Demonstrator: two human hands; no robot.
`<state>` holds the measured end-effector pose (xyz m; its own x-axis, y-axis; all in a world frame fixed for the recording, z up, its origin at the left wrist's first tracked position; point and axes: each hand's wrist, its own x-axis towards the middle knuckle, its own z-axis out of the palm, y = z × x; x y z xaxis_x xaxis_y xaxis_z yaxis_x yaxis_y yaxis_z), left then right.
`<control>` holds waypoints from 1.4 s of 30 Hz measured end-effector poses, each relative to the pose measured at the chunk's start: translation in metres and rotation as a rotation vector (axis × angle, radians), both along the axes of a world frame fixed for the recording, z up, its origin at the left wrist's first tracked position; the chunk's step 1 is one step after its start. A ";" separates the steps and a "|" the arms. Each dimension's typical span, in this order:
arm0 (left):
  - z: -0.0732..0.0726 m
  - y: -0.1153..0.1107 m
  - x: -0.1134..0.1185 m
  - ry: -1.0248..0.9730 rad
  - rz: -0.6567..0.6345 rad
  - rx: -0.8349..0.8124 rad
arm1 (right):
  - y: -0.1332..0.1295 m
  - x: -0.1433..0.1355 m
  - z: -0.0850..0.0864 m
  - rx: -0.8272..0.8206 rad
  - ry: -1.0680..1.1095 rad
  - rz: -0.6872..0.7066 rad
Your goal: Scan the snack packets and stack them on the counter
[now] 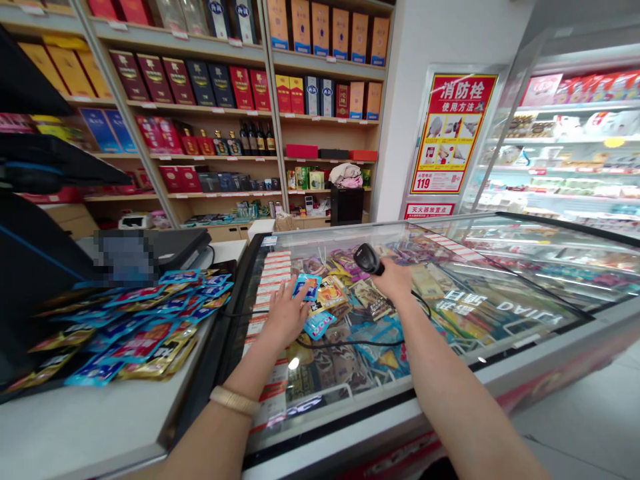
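My right hand (395,277) is wrapped round the handle of a black barcode scanner (367,259), held above the glass-topped freezer (350,393). A thin black cable loops from it over the glass. My left hand (289,308) rests at a small blue packet (307,287), its fingertips on the packet's left side and lower edge. Just right of that packet lies a gold and orange packet (329,295), and a second blue packet (319,324) is below it. A bracelet (235,400) is on my left wrist.
Many blue, red and gold packets (145,333) are heaped on the white counter (75,433) at the left, beside a black machine. Shelves of boxes and bottles stand behind; a lit display fridge (575,147) is at the right.
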<state>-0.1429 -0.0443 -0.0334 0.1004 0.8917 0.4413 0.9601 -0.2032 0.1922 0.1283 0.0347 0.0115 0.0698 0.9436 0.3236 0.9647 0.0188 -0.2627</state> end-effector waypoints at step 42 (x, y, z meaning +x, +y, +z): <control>0.105 -0.110 -0.170 0.483 0.700 -0.034 | -0.007 -0.020 -0.003 0.035 -0.040 0.179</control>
<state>-0.3130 -0.1548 0.0713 -0.3088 0.8303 0.4639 0.8406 0.4665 -0.2753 0.1082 0.0278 0.0086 -0.1114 0.9279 0.3559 0.9548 0.1992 -0.2206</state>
